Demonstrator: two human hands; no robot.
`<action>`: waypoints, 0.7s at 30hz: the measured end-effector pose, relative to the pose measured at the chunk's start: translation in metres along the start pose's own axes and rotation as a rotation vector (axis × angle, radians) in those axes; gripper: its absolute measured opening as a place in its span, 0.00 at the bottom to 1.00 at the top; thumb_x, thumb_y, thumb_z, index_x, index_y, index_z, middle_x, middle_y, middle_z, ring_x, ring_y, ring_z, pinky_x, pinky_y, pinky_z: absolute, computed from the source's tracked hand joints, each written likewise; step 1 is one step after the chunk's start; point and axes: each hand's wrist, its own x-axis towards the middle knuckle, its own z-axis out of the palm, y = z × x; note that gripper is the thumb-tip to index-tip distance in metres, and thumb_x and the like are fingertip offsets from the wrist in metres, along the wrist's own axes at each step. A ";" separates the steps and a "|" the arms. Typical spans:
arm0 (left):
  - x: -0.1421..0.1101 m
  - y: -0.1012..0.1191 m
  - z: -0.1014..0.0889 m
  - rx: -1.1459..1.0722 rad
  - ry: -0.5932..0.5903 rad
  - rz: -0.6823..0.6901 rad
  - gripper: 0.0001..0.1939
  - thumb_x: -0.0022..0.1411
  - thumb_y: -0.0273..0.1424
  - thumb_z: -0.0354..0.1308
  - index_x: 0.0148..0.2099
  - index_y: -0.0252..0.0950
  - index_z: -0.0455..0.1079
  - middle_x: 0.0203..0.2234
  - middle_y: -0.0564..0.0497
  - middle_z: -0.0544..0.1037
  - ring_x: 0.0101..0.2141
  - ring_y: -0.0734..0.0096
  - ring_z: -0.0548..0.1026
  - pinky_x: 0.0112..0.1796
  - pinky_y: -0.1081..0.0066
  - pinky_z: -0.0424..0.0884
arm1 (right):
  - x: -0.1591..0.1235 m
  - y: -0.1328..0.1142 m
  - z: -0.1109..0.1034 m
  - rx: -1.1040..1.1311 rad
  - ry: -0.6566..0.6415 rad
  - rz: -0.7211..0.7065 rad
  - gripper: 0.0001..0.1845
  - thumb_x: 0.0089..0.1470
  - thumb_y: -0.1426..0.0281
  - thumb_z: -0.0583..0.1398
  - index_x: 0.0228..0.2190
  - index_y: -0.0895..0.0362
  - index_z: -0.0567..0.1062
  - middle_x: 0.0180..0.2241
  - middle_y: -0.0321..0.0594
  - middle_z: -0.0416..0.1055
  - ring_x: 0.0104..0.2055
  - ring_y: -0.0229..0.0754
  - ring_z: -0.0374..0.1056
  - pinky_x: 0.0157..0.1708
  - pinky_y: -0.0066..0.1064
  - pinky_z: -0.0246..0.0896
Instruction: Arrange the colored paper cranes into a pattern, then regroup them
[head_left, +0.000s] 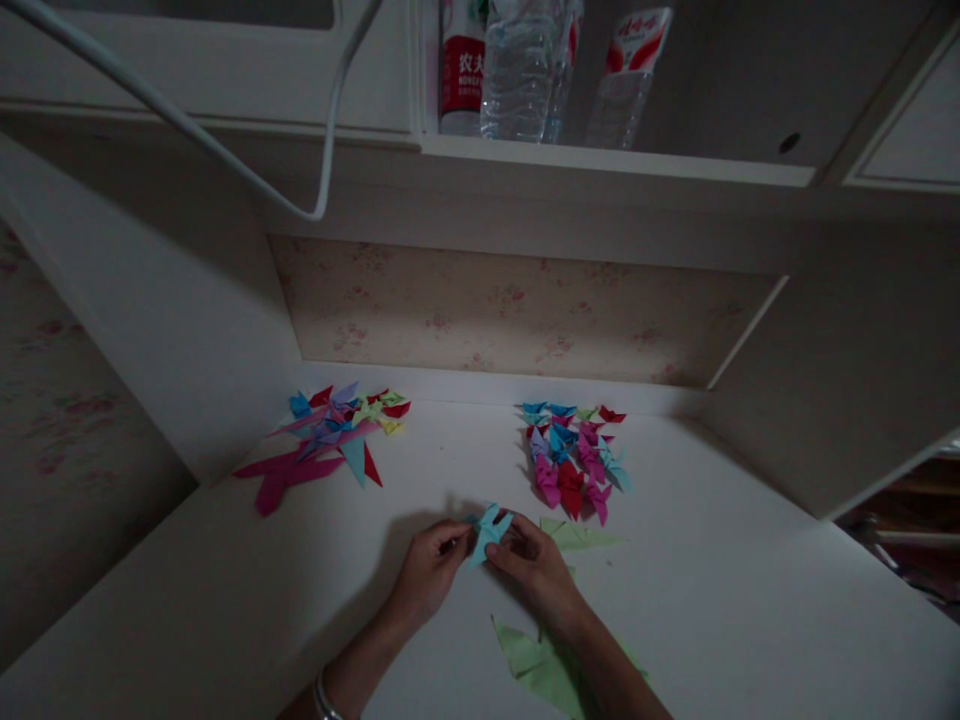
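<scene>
Between my two hands, just above the white desk, is a small light-blue origami piece (489,530) with several pointed flaps, like a folded paper crane. My left hand (435,565) pinches its left side. On the other side, the fingers and thumb of my right hand (536,565) close on it. A pale green folded paper (576,535) lies just beyond my right hand. Under my right forearm rests a larger green paper (536,665), partly hidden by the arm.
A pile of colourful folded papers (322,435) lies at the back left. Several finished-looking paper cranes (570,455) sit grouped at the back right. Above the desk (712,570), a shelf (615,165) holds plastic bottles (517,80), and a white cable (225,160) hangs down.
</scene>
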 end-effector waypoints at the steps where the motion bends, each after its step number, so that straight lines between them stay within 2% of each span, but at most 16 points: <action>1: 0.000 0.000 0.000 0.005 -0.004 0.003 0.18 0.62 0.41 0.53 0.37 0.34 0.78 0.30 0.48 0.78 0.32 0.67 0.72 0.34 0.73 0.66 | 0.000 0.000 0.000 0.000 0.006 0.000 0.21 0.44 0.60 0.68 0.40 0.54 0.76 0.32 0.37 0.74 0.32 0.41 0.66 0.34 0.30 0.61; 10: 0.000 0.000 0.000 0.042 0.011 0.034 0.16 0.62 0.39 0.53 0.33 0.34 0.77 0.27 0.49 0.77 0.31 0.68 0.72 0.33 0.74 0.65 | 0.001 0.001 0.000 -0.011 0.023 0.005 0.21 0.44 0.61 0.69 0.41 0.54 0.76 0.30 0.37 0.73 0.30 0.40 0.66 0.31 0.30 0.61; 15: -0.001 0.004 0.000 0.074 0.019 0.053 0.16 0.62 0.39 0.53 0.30 0.34 0.75 0.25 0.51 0.75 0.29 0.69 0.71 0.31 0.75 0.64 | 0.003 0.004 -0.002 0.021 0.028 -0.013 0.23 0.43 0.60 0.69 0.42 0.54 0.76 0.36 0.40 0.75 0.31 0.40 0.67 0.32 0.32 0.62; 21: -0.001 0.004 -0.001 0.077 0.035 0.040 0.17 0.62 0.40 0.53 0.30 0.34 0.75 0.25 0.50 0.75 0.29 0.69 0.71 0.31 0.75 0.64 | 0.003 -0.001 0.000 0.039 0.028 -0.007 0.22 0.43 0.61 0.69 0.42 0.54 0.76 0.38 0.40 0.75 0.30 0.38 0.66 0.30 0.30 0.60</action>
